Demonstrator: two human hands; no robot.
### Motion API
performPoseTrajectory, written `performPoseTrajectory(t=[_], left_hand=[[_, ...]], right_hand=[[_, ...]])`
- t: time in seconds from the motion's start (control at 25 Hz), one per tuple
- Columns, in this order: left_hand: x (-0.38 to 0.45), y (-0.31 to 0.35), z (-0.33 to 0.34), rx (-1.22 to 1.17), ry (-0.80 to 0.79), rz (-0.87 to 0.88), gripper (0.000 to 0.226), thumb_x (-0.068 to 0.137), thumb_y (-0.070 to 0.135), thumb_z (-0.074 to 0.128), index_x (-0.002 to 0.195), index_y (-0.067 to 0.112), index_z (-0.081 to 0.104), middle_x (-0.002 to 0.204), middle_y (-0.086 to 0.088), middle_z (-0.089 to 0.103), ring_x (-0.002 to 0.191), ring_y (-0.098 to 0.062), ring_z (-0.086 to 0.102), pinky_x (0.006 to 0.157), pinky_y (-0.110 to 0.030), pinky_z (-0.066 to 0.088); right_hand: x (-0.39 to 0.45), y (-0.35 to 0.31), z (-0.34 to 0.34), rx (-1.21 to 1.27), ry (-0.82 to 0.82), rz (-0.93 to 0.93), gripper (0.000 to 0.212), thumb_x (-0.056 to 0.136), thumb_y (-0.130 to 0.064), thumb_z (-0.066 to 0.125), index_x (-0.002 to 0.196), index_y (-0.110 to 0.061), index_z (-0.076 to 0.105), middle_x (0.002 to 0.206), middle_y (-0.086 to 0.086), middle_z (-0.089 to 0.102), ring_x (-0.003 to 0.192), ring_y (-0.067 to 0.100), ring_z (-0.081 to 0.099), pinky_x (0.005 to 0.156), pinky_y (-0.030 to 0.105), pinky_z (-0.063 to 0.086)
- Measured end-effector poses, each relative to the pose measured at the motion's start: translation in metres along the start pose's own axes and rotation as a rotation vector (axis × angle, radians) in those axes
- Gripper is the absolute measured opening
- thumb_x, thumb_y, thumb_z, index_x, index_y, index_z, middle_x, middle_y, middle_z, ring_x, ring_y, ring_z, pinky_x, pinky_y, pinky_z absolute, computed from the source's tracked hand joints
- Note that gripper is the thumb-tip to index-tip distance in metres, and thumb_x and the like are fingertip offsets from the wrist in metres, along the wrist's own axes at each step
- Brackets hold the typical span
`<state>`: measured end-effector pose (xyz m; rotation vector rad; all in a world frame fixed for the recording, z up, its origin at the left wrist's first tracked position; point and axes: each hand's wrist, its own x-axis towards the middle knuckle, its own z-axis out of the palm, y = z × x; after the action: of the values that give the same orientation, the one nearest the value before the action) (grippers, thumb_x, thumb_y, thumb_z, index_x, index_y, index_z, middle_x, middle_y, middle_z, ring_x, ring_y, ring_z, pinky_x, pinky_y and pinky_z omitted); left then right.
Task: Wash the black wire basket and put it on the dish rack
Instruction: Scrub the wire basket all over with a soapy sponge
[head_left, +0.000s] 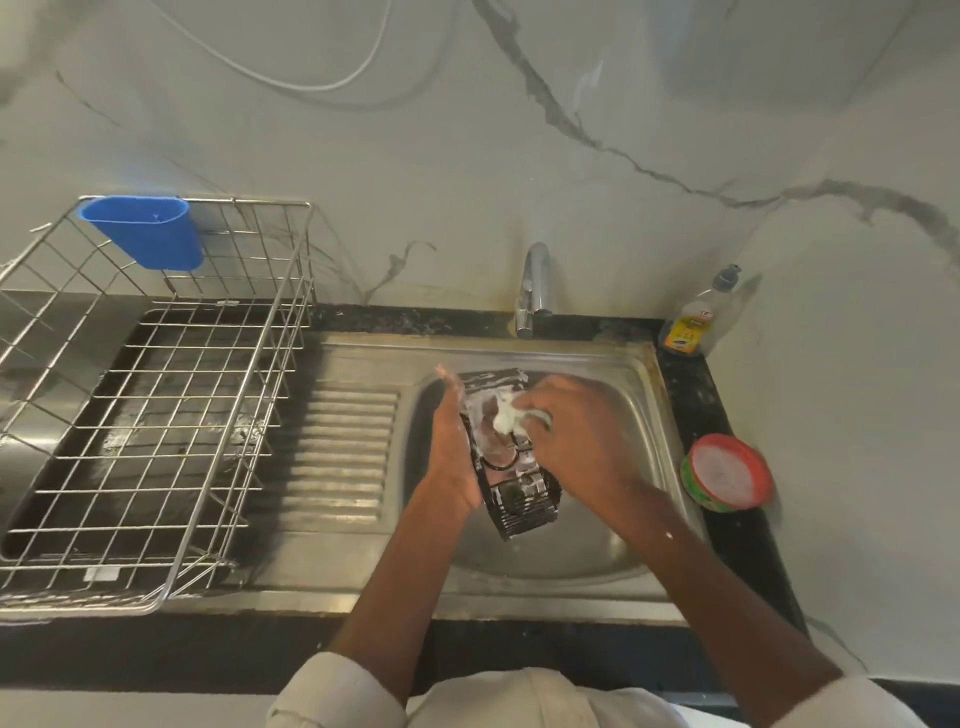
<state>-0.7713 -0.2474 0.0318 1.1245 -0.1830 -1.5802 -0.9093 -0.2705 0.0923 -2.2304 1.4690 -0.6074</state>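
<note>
Two hands meet over the steel sink (613, 530) at centre frame. Left hand (453, 452) grips the black wire basket (511, 457) by its side; its fingers are mostly hidden behind the foam-streaked wires. Right hand (571, 436) pinches a soapy scrubber (506, 418), its shape blurred by suds. Writing on the yellow-labelled soap bottle (693, 319) at right is unreadable. Grid-wire dish rack (156, 415) with a blue plastic cup (148, 231) fills the left.

Home kitchen. Steel sink (613, 525) with ribbed drainboard (340, 452) set in black counter (727, 540), tap (535, 286) at marble-look wall (571, 156), wire dish rack (156, 415), dish soap bottle (693, 322), tub of cleaning paste (726, 473).
</note>
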Motion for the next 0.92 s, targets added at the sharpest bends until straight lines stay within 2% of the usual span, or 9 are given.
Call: performPoseTrajectory(t=[0.12, 0.24, 0.4, 0.48, 0.52, 0.6, 0.72, 0.84, 0.92], left_hand=[[0.003, -0.004, 0.006, 0.020, 0.053, -0.028, 0.104, 0.087, 0.093, 0.046, 0.144, 0.009, 0.064, 0.126, -0.021, 0.075, 0.102, -0.034, 0.079, 0.078, -0.041, 0.065], [0.002, -0.002, 0.017, 0.105, 0.018, 0.025, 0.081, 0.097, 0.073, 0.057, 0.139, 0.005, 0.067, 0.131, -0.022, 0.072, 0.110, -0.039, 0.074, 0.097, -0.055, 0.060], [-0.009, -0.010, 0.031, 0.435, -0.023, 0.065, 0.046, 0.102, 0.052, 0.064, 0.131, 0.018, 0.069, 0.127, -0.013, 0.077, 0.119, -0.034, 0.073, 0.108, -0.061, 0.054], [-0.019, -0.017, 0.035, 0.487, -0.035, 0.088, 0.035, 0.108, 0.047, 0.057, 0.131, 0.023, 0.065, 0.124, -0.012, 0.078, 0.113, -0.030, 0.076, 0.104, -0.059, 0.057], [-0.024, -0.019, 0.035, 0.447, -0.030, 0.094, 0.033, 0.110, 0.043, 0.053, 0.134, 0.022, 0.062, 0.124, -0.014, 0.078, 0.110, -0.031, 0.077, 0.102, -0.060, 0.058], [-0.031, -0.024, 0.026, 0.303, -0.051, 0.078, 0.038, 0.111, 0.038, 0.052, 0.145, 0.019, 0.054, 0.130, -0.019, 0.074, 0.114, -0.037, 0.075, 0.102, -0.065, 0.056], [-0.039, -0.031, 0.014, 0.218, -0.100, 0.043, 0.045, 0.111, 0.036, 0.054, 0.153, 0.023, 0.047, 0.139, -0.021, 0.069, 0.125, -0.042, 0.069, 0.104, -0.067, 0.054], [-0.046, -0.040, 0.014, 0.227, -0.128, 0.073, 0.044, 0.112, 0.028, 0.053, 0.155, 0.026, 0.044, 0.142, -0.017, 0.068, 0.126, -0.043, 0.068, 0.108, -0.072, 0.046], [-0.046, -0.037, 0.013, 0.196, -0.162, 0.121, 0.042, 0.112, 0.027, 0.052, 0.154, 0.027, 0.045, 0.145, -0.019, 0.065, 0.112, -0.043, 0.072, 0.102, -0.070, 0.047]], right_hand=[[-0.011, 0.024, 0.001, 0.189, 0.014, 0.182, 0.022, 0.088, -0.013, 0.070, 0.104, -0.027, 0.077, 0.100, -0.010, 0.072, 0.086, -0.001, 0.064, 0.078, 0.010, 0.046], [-0.015, 0.031, 0.013, 0.455, 0.160, 0.418, 0.022, 0.089, -0.013, 0.067, 0.107, -0.027, 0.073, 0.102, -0.013, 0.072, 0.095, 0.005, 0.068, 0.083, 0.028, 0.056], [-0.004, 0.040, 0.014, 0.730, 0.246, 0.500, 0.027, 0.087, -0.007, 0.064, 0.102, -0.028, 0.073, 0.097, -0.010, 0.074, 0.090, 0.013, 0.073, 0.074, 0.046, 0.063], [0.000, 0.043, 0.009, 0.742, 0.257, 0.516, 0.026, 0.088, -0.005, 0.065, 0.101, -0.026, 0.073, 0.094, -0.007, 0.075, 0.086, 0.015, 0.074, 0.069, 0.039, 0.064], [-0.002, 0.044, 0.006, 0.694, 0.231, 0.481, 0.025, 0.089, -0.004, 0.066, 0.101, -0.025, 0.073, 0.094, -0.007, 0.074, 0.088, 0.014, 0.074, 0.068, 0.029, 0.062], [-0.011, 0.049, 0.003, 0.491, 0.119, 0.313, 0.024, 0.089, -0.005, 0.068, 0.104, -0.024, 0.072, 0.099, -0.010, 0.071, 0.092, 0.009, 0.070, 0.071, 0.014, 0.053], [-0.012, 0.053, -0.004, 0.234, -0.027, 0.052, 0.027, 0.088, -0.002, 0.070, 0.108, -0.019, 0.074, 0.101, -0.007, 0.066, 0.088, 0.007, 0.065, 0.074, 0.023, 0.056], [0.014, 0.049, -0.007, 0.213, -0.023, 0.061, 0.029, 0.086, -0.002, 0.073, 0.110, -0.018, 0.076, 0.107, -0.002, 0.069, 0.089, 0.007, 0.061, 0.069, 0.007, 0.042], [0.030, 0.040, -0.008, 0.204, 0.033, 0.090, 0.029, 0.085, -0.003, 0.074, 0.109, -0.019, 0.076, 0.111, -0.002, 0.071, 0.089, 0.005, 0.056, 0.063, 0.001, 0.034]])
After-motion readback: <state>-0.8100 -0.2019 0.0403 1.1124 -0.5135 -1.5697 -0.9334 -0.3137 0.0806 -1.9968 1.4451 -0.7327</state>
